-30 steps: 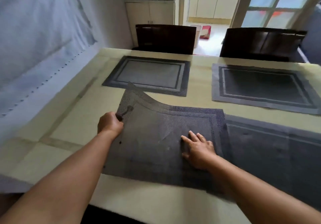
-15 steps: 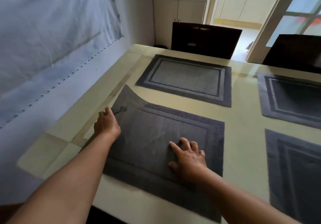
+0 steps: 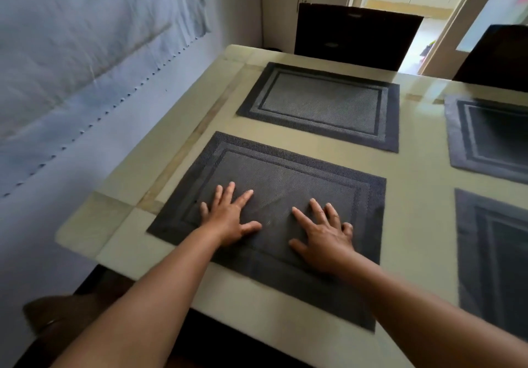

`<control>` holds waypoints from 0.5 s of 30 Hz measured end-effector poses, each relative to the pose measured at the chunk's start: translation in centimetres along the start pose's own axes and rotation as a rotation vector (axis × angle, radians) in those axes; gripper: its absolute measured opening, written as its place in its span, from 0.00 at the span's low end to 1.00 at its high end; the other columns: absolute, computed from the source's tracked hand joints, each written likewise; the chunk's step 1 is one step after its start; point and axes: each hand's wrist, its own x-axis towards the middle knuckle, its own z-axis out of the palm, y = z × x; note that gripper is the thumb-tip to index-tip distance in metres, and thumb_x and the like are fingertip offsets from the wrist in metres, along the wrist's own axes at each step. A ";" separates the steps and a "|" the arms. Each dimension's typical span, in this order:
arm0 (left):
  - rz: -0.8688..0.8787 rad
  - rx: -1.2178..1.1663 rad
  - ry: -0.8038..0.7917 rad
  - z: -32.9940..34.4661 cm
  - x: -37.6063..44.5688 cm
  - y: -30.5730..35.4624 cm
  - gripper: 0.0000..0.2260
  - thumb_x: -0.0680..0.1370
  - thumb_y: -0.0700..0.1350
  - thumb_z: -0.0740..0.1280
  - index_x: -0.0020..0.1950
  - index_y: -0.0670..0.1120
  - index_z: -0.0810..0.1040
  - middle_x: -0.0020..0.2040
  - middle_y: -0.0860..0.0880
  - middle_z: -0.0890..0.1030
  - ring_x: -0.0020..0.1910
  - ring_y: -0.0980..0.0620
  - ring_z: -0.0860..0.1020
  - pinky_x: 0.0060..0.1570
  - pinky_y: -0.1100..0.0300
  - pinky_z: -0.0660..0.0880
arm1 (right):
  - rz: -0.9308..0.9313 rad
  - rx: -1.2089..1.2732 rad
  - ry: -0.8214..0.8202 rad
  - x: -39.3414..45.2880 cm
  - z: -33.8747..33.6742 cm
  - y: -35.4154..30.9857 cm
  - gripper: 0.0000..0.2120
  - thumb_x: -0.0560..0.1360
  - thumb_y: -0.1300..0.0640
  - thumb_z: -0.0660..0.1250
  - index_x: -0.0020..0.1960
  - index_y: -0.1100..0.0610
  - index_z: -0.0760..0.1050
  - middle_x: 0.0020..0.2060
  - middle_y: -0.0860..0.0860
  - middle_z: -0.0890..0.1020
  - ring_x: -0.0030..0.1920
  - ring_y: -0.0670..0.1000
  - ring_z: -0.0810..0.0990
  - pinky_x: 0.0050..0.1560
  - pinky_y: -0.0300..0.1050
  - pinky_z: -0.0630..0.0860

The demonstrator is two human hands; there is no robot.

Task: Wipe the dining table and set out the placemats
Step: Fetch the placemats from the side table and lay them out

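The dining table (image 3: 414, 190) is being covered: four placemats are lying flat, well apart. The near-left placemat (image 3: 285, 167) is being pressed by the left hand (image 3: 228, 219) and right hand (image 3: 323, 233), both splayed flat, nothing gripped. It is being judged light, floppy, woven; best lifted at a corner.

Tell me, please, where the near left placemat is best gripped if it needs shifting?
The near left placemat lies flat under the left hand and right hand. Probably pinch its near edge, approaching from the person's side: that border sits nearest the table edge, so fingers can slip under.
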 end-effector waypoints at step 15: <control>-0.101 -0.027 -0.073 0.3 -2.8 0.1 0.36 0.73 0.60 0.65 0.74 0.63 0.45 0.77 0.53 0.37 0.75 0.46 0.37 0.68 0.32 0.47 | -0.030 -0.026 -0.020 -2.2 1.3 -0.8 0.34 0.74 0.34 0.57 0.73 0.35 0.42 0.77 0.46 0.40 0.76 0.55 0.38 0.68 0.68 0.47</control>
